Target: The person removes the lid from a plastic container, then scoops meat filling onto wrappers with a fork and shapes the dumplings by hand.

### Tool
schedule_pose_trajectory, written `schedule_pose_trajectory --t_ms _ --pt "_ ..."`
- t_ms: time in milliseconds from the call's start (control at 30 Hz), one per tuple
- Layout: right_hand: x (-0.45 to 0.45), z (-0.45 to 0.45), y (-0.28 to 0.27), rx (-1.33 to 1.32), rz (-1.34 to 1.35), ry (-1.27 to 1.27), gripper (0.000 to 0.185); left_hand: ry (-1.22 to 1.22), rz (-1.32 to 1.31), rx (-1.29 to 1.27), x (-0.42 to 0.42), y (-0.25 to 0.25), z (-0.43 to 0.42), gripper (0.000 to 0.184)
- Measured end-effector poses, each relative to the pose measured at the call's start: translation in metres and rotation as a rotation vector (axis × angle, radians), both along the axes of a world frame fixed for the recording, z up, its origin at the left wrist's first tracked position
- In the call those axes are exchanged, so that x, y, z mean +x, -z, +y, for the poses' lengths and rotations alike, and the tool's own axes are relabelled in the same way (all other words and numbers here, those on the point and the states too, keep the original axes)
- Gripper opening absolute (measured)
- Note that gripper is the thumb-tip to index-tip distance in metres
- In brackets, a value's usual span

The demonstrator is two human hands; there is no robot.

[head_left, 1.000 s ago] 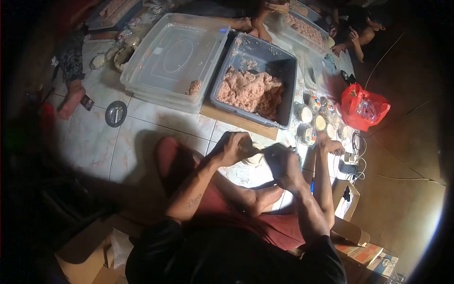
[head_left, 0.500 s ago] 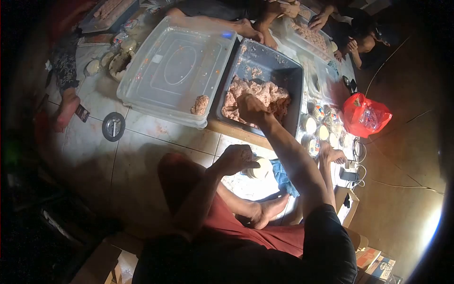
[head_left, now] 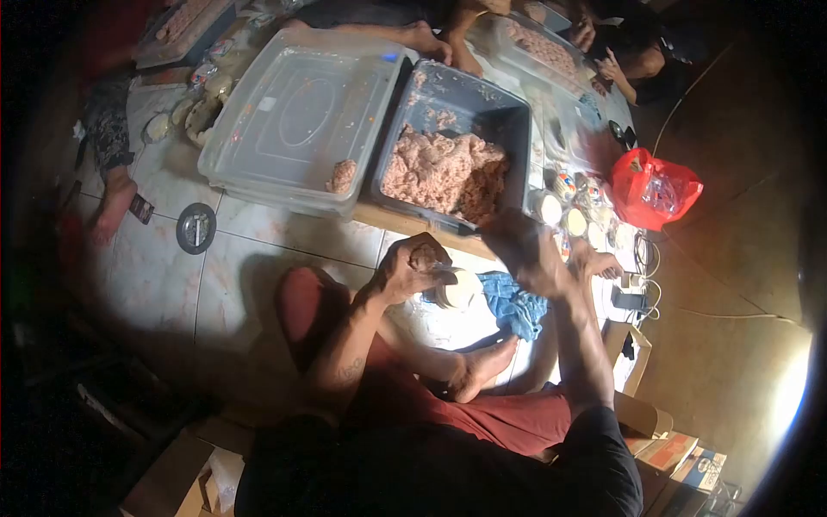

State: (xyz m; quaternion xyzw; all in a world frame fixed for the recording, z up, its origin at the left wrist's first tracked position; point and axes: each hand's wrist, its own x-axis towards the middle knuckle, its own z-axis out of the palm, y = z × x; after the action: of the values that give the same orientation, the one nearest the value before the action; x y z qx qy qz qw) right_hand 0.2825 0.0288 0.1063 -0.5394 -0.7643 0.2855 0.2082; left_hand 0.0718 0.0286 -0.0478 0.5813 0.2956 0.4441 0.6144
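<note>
Gray tub (head_left: 524, 164): pink mince (head_left: 439, 168) heaped from the middle to the near edge, smears up by the far edge. Clear bin (head_left: 297, 112), just left of it: one bin lump (head_left: 342, 176) in the near right corner, specks elsewhere. Far tray (head_left: 501, 43) beyond the tub held rows of pink lumps (head_left: 543, 50); another tray (head_left: 185, 47) at far left held pink pieces too. Red bag (head_left: 633, 185), right of the tub, had clear plastic in it. Cups (head_left: 575, 221) with pale tops stood by the tub's right edge.

Left hand (head_left: 398, 277) was curled round a mince lump (head_left: 424, 256), in front of the tub's near edge. Right hand (head_left: 531, 258) hung by the near right corner, blurred; couldn't tell open or closed. Jar (head_left: 459, 289) sat near the left hand, blue cloth (head_left: 515, 306) just right of it, both on the floor (head_left: 258, 284).

Versus half a second earlier: right hand had come out of the mince, back toward the person.
</note>
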Motion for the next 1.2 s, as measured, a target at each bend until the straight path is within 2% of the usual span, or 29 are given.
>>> schedule_pose_trajectory --t_ms 33,100,133,167,200,267,300,333,367,433,500,567,633,667,700,767,800,833,900,967,1033,1100,1133,1200 --pt "-0.004 -0.022 -0.008 -0.115 0.052 0.098 0.014 -0.003 0.081 -0.001 0.0 -0.004 -0.002 0.032" --pt "-0.001 -0.054 0.026 0.137 -0.044 -0.025 0.013 -0.132 0.229 0.126 0.008 0.004 -0.008 0.031" --pt "-0.004 -0.067 0.032 0.19 0.072 -0.049 0.012 -0.122 0.232 0.133 0.013 0.0 -0.013 0.031" --pt "-0.002 -0.081 0.029 0.26 0.027 -0.025 0.011 -0.167 0.296 0.091 0.019 -0.005 -0.017 0.031" --pt "-0.002 -0.09 0.018 0.175 -0.02 0.083 0.011 -0.219 0.36 0.05 0.023 -0.01 -0.019 0.032" --pt "-0.002 -0.105 0.001 0.094 -0.053 0.202 0.01 -0.209 0.309 0.125 0.023 -0.028 -0.025 0.033" --pt "-0.006 -0.11 -0.002 0.108 0.016 0.285 0.01 -0.202 0.248 0.191 0.024 -0.036 -0.026 0.033" --pt "-0.009 -0.115 -0.004 0.121 0.086 0.37 0.009 -0.157 0.323 0.159 0.028 -0.037 -0.027 0.033" --pt "-0.006 -0.115 0.016 0.166 0.053 0.277 0.009 -0.111 0.399 0.125 0.033 -0.037 -0.029 0.034" --pt "-0.008 -0.123 0.013 0.21 0.15 0.32 0.008 -0.086 0.15 0.193 0.039 -0.066 -0.034 0.036" --pt "-0.001 -0.137 0.0 0.211 0.298 0.419 0.008 -0.01 0.205 0.272 0.022 -0.082 -0.036 0.032" --pt "-0.005 -0.14 -0.01 0.249 0.269 0.473 0.005 0.011 0.172 0.245 0.032 -0.069 -0.037 0.033" --pt "0.0 -0.139 0.009 0.253 0.135 0.294 0.002 -0.039 0.516 0.192 0.046 -0.079 -0.042 0.032" --pt "0.003 -0.143 0.014 0.285 0.137 0.306 0.002 -0.034 0.518 0.203 0.046 -0.083 -0.044 0.032" --pt "0.005 -0.143 0.007 0.307 0.138 0.301 0.002 -0.028 0.368 0.233 0.042 -0.088 -0.04 0.033" --pt "0.003 -0.158 -0.007 0.291 0.31 0.495 0.002 0.008 0.083 0.256 0.034 -0.091 -0.049 0.033" --pt "0.005 -0.159 0.0 0.29 0.26 0.444 0.003 0.07 0.14 0.149 0.035 -0.093 -0.053 0.032" --pt "0.005 -0.156 0.01 0.294 0.231 0.329 0.003 0.043 0.307 0.319 0.041 -0.082 -0.05 0.033" --pt "0.005 -0.156 0.017 0.275 0.175 0.354 0.004 -0.021 0.465 0.161 0.055 -0.079 -0.052 0.033" --pt "0.004 -0.162 0.011 0.274 0.381 0.543 0.006 -0.008 0.111 0.198 0.046 -0.074 -0.05 0.034" --pt "0.006 -0.165 0.002 0.211 0.364 0.577 0.007 0.05 0.156 0.12 0.046 -0.083 -0.05 0.038" --pt "0.004 -0.164 0.017 0.182 0.242 0.463 0.007 -0.063 0.582 0.155 0.059 -0.091 -0.057 0.031" --pt "0.007 -0.165 0.018 0.229 0.279 0.457 0.006 -0.102 0.343 0.241 0.064 -0.083 -0.057 0.031" --pt "0.012 -0.17 0.01 0.204 0.403 0.569 0.005 -0.047 0.233 0.229 0.053 -0.089 -0.053 0.03"
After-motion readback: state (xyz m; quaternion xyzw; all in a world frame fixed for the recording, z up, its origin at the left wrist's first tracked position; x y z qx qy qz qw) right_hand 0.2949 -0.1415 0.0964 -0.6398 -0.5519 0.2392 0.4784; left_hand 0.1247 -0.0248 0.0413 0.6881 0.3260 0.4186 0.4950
